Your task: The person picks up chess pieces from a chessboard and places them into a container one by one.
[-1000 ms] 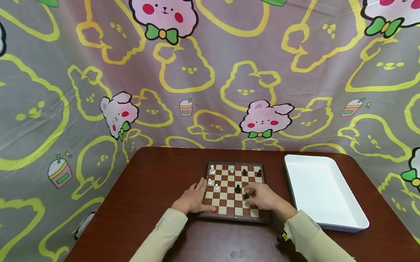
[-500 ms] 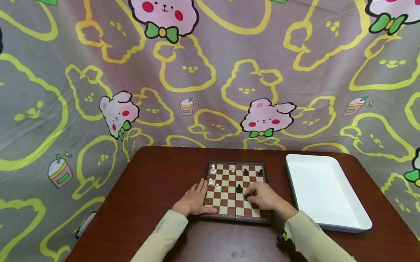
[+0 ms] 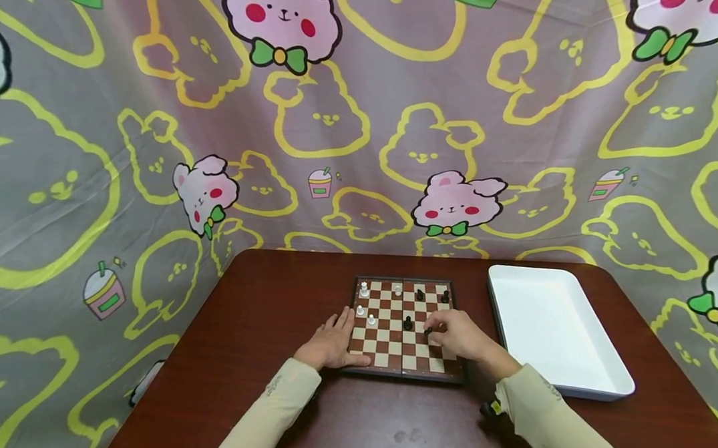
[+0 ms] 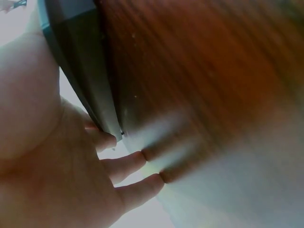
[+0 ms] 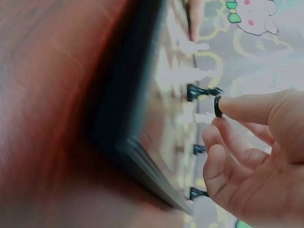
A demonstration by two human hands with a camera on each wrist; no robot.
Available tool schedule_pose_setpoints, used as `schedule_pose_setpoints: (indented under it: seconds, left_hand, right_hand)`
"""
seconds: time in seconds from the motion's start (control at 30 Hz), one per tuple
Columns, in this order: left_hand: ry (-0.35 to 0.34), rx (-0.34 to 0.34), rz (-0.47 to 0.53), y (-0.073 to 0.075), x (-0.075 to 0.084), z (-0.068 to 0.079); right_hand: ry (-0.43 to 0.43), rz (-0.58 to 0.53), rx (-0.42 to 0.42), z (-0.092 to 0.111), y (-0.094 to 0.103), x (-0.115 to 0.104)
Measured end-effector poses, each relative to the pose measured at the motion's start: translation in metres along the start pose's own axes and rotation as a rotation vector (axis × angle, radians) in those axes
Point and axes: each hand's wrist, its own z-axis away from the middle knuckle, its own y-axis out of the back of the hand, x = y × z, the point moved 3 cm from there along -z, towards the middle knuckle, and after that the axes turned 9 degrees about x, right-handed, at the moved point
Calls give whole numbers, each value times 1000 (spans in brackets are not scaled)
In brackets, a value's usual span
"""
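Observation:
A folding chessboard [image 3: 388, 348] with brown and cream squares lies on the table. My left hand [image 3: 329, 342] rests along its left edge, fingers spread and thumb over the near-left corner. Over the right half, my right hand [image 3: 458, 334] pinches a small black chess piece [image 5: 218, 107] between thumb and fingertip. In the right wrist view its round base shows, raised off the squares; the fingers hide the rest. Just left of that hand stands a taller black piece [image 3: 408, 323]. Two more black pieces stand farther back, one a small piece [image 3: 419, 294].
Several white pieces stand on the board's left and back, including a tall white piece [image 3: 364, 290] at the far-left corner. A white tray [image 3: 558, 322] lies right of the board. Patterned cloth [image 3: 355, 137] hangs behind the brown table [image 3: 265, 288].
The right fingers have closed on the black piece, which has tilted, come up and moved slightly right with the hand. The left hand keeps its place.

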Motion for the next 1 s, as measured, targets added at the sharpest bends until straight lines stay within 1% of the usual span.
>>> schedule_pose_setpoints:
  seconds: [0.1, 0.23, 0.33, 0.4, 0.53, 0.67, 0.77, 1.0]
  left_hand:
    - [-4, 4, -8, 0, -1, -1]
    - [-6, 6, -5, 0, -1, 0]
    - [-5, 4, 0, 2, 0, 0]
    - [-6, 5, -1, 2, 0, 0]
    - [-12, 9, -6, 2, 1, 1]
    - [-21, 17, -8, 1, 0, 0]
    - [-25, 21, -11, -1, -2, -2]
    - [-28, 17, -3, -1, -3, -1]
  right_hand:
    - [32, 7, 16, 2, 14, -2]
    - [75, 8, 34, 4, 38, -3]
    - [94, 26, 56, 4, 58, 0]
    - [91, 50, 68, 4, 72, 4]
    - [54, 109, 79, 5, 97, 18]
    - [20, 139, 96, 8, 119, 38]
    - [7, 139, 110, 11, 132, 53]
    - [-62, 169, 129, 16, 155, 86]
